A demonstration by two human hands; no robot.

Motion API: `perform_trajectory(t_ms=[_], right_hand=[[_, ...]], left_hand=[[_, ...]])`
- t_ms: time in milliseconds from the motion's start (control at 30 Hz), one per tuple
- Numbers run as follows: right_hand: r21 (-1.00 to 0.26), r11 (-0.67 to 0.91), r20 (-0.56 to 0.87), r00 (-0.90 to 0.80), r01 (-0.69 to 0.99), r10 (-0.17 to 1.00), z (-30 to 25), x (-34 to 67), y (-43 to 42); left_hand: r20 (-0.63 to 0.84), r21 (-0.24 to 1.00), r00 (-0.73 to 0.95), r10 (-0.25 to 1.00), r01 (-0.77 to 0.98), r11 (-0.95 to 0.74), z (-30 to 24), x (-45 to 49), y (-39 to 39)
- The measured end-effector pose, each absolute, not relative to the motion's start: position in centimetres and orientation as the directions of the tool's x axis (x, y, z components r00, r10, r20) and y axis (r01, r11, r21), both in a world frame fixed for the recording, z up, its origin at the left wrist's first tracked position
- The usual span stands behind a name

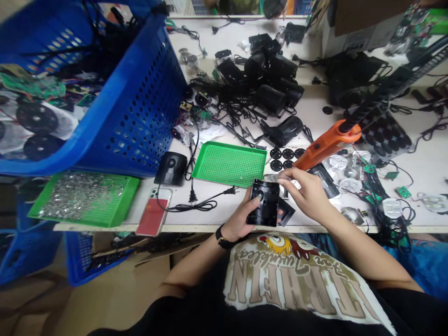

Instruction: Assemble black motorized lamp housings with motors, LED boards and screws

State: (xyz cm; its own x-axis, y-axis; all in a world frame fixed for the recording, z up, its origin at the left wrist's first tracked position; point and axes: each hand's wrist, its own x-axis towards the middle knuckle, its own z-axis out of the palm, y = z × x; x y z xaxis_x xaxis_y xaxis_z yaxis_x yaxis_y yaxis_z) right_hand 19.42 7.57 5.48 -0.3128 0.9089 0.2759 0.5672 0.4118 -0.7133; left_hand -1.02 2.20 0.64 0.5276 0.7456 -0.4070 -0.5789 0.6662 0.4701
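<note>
My left hand [241,218], with a watch on its wrist, is wrapped round a black plastic housing [264,207] with its hollow side up, close to the table's front edge. My right hand [310,192] is closed in a pinch at the housing's upper right corner. A thin, flat, greyish piece [271,178] sticks out from its fingertips; its kind is unclear. Just beyond that hand, an orange electric screwdriver [325,143] slants down from the upper right, its tip hidden. A green perforated tray [229,163] lies to the left of the housing.
To the left stand a large blue basket [140,107], a green tray of small metal parts [84,198], a phone [154,212] and a black corded housing [170,168]. Black housings and cords [266,70] pile up behind. Round black discs [287,154] and LED boards [350,185] lie to the right.
</note>
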Motion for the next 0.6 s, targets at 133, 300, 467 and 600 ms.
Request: perform_trajectory(t_ms=[133, 300, 467, 600], right_hand=[[-0.704, 0.423, 0.263, -0.344, 0.570, 0.901, 5.5, 19.0, 8.2], [-0.698, 0.416, 0.176, -0.423, 0.582, 0.889, 5.6, 18.4, 9.1], [-0.696, 0.381, 0.092, -0.452, 0.608, 0.887, 5.5, 18.3, 9.5], [-0.669, 0.391, 0.057, -0.482, 0.632, 0.875, 5.6, 18.2, 9.6]], left_hand=[[-0.448, 0.507, 0.505, 0.738, -0.537, 0.675, 0.5, -0.6, 2.1], [-0.458, 0.525, 0.523, 0.719, -0.493, 0.694, 0.4, -0.5, 2.0], [-0.450, 0.530, 0.485, 0.750, -0.530, 0.661, 0.7, -0.3, 1.8], [-0.434, 0.529, 0.452, 0.779, -0.572, 0.626, 0.9, 0.0, 1.8]])
